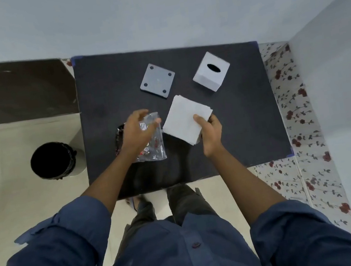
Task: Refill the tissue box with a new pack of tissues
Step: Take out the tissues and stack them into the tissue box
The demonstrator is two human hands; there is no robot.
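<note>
Tissues in the right hand, box up and to the right of it

The right hand (209,131) pinches the stack of tissues (186,119) at its near right corner, thumb on top and fingers underneath, holding it flat and turned cornerwise above the dark table (248,126). The tissue box (211,71) stands farther back and just to the right of that grip, slot upward; its separate base plate (157,80) lies well apart to its left, so the box probably has to be turned over before the stack goes in. The right hand is the nearer one. The left hand (139,130) has its fingers loosely curled over the empty plastic wrapper (152,146), resting on it rather than gripping tightly.
</note>
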